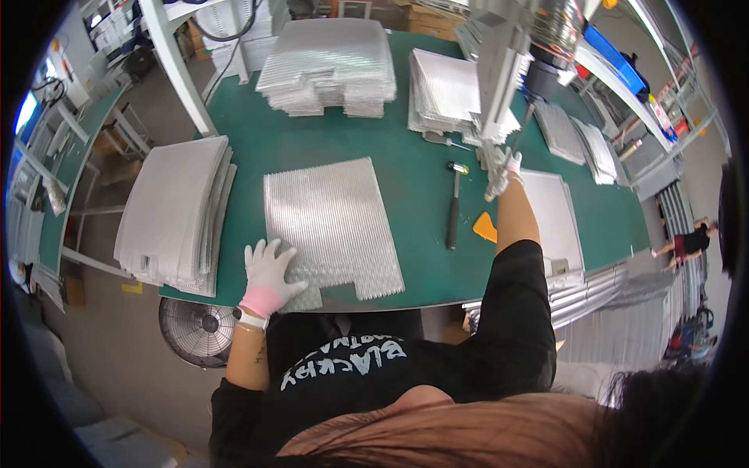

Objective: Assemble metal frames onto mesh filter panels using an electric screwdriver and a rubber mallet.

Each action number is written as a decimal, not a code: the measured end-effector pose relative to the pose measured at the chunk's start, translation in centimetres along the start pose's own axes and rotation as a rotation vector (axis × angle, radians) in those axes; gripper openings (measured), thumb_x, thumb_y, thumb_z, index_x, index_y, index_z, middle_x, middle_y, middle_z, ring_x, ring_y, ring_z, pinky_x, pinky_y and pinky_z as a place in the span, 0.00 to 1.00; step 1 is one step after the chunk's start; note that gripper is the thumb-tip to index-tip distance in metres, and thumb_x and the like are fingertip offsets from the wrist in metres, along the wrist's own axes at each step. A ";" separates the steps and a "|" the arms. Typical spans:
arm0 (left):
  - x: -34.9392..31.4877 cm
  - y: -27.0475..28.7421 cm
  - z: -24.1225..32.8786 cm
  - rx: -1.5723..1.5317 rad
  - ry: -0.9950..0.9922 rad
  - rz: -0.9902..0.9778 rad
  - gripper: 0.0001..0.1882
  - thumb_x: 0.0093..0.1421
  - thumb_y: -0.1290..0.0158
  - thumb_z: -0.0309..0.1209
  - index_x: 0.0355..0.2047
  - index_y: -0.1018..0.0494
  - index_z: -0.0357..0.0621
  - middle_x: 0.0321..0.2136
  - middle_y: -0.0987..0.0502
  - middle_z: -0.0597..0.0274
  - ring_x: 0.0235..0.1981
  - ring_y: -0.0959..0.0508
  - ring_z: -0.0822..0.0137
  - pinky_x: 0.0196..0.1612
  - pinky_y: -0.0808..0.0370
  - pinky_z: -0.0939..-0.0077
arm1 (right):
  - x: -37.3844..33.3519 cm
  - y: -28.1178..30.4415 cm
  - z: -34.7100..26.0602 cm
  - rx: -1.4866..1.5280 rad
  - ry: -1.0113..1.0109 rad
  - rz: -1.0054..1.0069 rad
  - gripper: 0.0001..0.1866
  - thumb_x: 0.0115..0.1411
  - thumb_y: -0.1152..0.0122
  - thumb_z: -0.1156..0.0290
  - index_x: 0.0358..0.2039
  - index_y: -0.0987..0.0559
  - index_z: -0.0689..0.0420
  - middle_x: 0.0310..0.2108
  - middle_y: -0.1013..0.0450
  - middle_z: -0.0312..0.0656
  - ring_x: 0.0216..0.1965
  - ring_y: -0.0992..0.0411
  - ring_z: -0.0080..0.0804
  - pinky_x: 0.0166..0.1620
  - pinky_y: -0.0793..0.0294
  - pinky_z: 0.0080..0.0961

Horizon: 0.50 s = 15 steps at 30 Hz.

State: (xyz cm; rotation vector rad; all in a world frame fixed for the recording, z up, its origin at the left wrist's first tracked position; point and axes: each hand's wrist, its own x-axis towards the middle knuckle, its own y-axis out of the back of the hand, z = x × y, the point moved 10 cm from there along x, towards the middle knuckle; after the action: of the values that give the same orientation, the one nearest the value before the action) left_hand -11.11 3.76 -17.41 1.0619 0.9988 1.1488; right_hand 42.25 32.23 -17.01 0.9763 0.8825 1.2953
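Note:
A silvery finned sheet (331,218) with a notched near edge lies flat on the green table. My left hand (269,277), in a white glove with a pink cuff, spreads its fingers at the sheet's near left corner and touches its edge. My right hand (505,175), also gloved, is stretched far to the right, beside the foot of a grey upright post (499,78). Its fingers look closed near a thin rod under a dark cylindrical device (552,39); the post partly hides them, and what they hold I cannot make out.
A hammer (454,207) and an orange-yellow scraper (484,227) lie right of the sheet. Stacks of finned sheets stand at the left (172,210), far middle (331,62) and far right (445,90). Pale panels (552,218) lie under my right arm. A fan (207,327) is below the table.

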 end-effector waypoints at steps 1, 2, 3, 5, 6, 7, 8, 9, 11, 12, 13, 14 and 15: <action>-1.5 0.2 0.1 0.014 0.023 -0.025 0.39 0.45 0.35 0.52 0.57 0.28 0.54 0.62 0.36 0.49 0.66 0.44 0.44 0.69 0.57 0.41 | 0.3 0.0 -2.4 -0.061 0.068 -0.188 0.53 0.37 0.21 0.70 0.65 0.39 0.41 0.65 0.36 0.37 0.68 0.43 0.43 0.66 0.49 0.56; -2.1 0.1 0.6 0.012 0.026 -0.019 0.39 0.45 0.35 0.52 0.57 0.28 0.54 0.62 0.36 0.49 0.66 0.44 0.44 0.69 0.57 0.41 | 1.9 -1.8 -0.8 0.063 0.010 -0.210 0.46 0.39 0.23 0.71 0.61 0.32 0.40 0.60 0.31 0.39 0.65 0.37 0.41 0.67 0.48 0.55; -2.5 0.3 1.2 0.022 0.001 0.016 0.39 0.45 0.35 0.52 0.58 0.29 0.54 0.62 0.36 0.49 0.66 0.44 0.44 0.69 0.57 0.40 | 2.9 -1.8 1.0 0.060 0.063 -0.071 0.41 0.39 0.23 0.72 0.58 0.28 0.42 0.57 0.28 0.41 0.61 0.33 0.42 0.65 0.43 0.52; -3.9 1.5 2.3 0.053 -0.004 0.154 0.40 0.44 0.35 0.50 0.58 0.30 0.50 0.61 0.36 0.49 0.64 0.42 0.42 0.68 0.55 0.39 | 3.7 -2.2 0.2 0.120 0.127 -0.063 0.33 0.39 0.24 0.73 0.51 0.21 0.47 0.51 0.23 0.44 0.54 0.26 0.44 0.60 0.32 0.46; -4.7 1.5 2.8 0.058 0.021 0.139 0.40 0.44 0.35 0.50 0.58 0.30 0.50 0.61 0.36 0.49 0.64 0.42 0.42 0.68 0.55 0.39 | 3.9 -2.0 0.2 0.175 0.121 -0.187 0.29 0.39 0.24 0.73 0.47 0.19 0.49 0.48 0.22 0.45 0.51 0.24 0.46 0.56 0.27 0.42; -7.1 3.1 2.8 0.061 0.073 0.298 0.38 0.44 0.35 0.48 0.55 0.30 0.47 0.59 0.36 0.49 0.62 0.41 0.43 0.65 0.51 0.39 | 0.9 4.7 -5.8 -0.077 0.280 -0.052 0.30 0.39 0.23 0.72 0.47 0.19 0.51 0.48 0.22 0.46 0.48 0.22 0.47 0.50 0.22 0.40; -8.3 5.0 3.5 0.058 0.051 0.458 0.37 0.44 0.35 0.46 0.53 0.30 0.45 0.57 0.35 0.49 0.60 0.39 0.43 0.63 0.46 0.39 | -1.3 8.1 -6.2 -0.015 0.200 -0.140 0.30 0.39 0.23 0.70 0.47 0.19 0.51 0.48 0.22 0.48 0.48 0.22 0.46 0.49 0.22 0.39; -8.8 6.2 5.5 -0.055 -0.147 0.527 0.31 0.43 0.36 0.41 0.47 0.30 0.42 0.51 0.33 0.49 0.54 0.36 0.44 0.55 0.40 0.39 | -0.3 5.1 -3.4 -0.067 0.221 -0.137 0.26 0.42 0.25 0.70 0.45 0.19 0.52 0.46 0.22 0.49 0.47 0.23 0.48 0.48 0.22 0.39; -9.0 3.3 7.9 -0.395 -0.452 0.163 0.15 0.47 0.39 0.34 0.34 0.25 0.42 0.31 0.24 0.56 0.34 0.24 0.52 0.40 0.28 0.58 | -0.8 3.2 -3.3 -0.115 0.280 -0.149 0.22 0.45 0.28 0.69 0.43 0.19 0.54 0.44 0.22 0.49 0.45 0.23 0.49 0.47 0.22 0.39; -10.6 -1.3 7.7 -0.693 -0.548 0.055 0.08 0.54 0.41 0.32 0.31 0.24 0.42 0.27 0.23 0.58 0.31 0.22 0.55 0.35 0.25 0.65 | -2.2 6.0 -4.6 0.044 0.272 -0.048 0.16 0.49 0.31 0.70 0.40 0.20 0.55 0.41 0.22 0.49 0.43 0.23 0.50 0.45 0.23 0.40; -12.7 -6.5 6.3 -0.873 -0.386 -0.025 0.08 0.62 0.44 0.33 0.31 0.23 0.42 0.28 0.22 0.61 0.33 0.21 0.63 0.38 0.24 0.67 | -4.9 9.9 -6.2 0.203 0.262 0.049 0.12 0.52 0.35 0.70 0.37 0.21 0.57 0.39 0.23 0.50 0.41 0.24 0.52 0.42 0.24 0.41; -14.5 -12.9 4.6 -1.198 0.079 -0.440 0.12 0.68 0.49 0.37 0.35 0.24 0.40 0.31 0.21 0.62 0.36 0.20 0.67 0.42 0.23 0.70 | -9.2 13.8 -9.0 0.429 0.368 0.202 0.07 0.56 0.39 0.70 0.33 0.23 0.58 0.35 0.23 0.49 0.37 0.25 0.54 0.40 0.25 0.41; -14.8 -14.3 4.0 -1.447 0.257 -0.426 0.13 0.69 0.51 0.38 0.39 0.25 0.39 0.34 0.21 0.61 0.38 0.21 0.67 0.45 0.23 0.70 | -13.1 15.0 -10.4 0.773 0.428 0.245 0.08 0.56 0.38 0.69 0.32 0.23 0.59 0.33 0.24 0.49 0.35 0.25 0.49 0.38 0.25 0.38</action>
State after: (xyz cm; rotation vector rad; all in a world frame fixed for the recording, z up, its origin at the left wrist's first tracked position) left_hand -6.44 -12.67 -29.58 -0.4393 0.3116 1.2483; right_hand 26.20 20.29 -6.79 1.4594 1.7125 1.4185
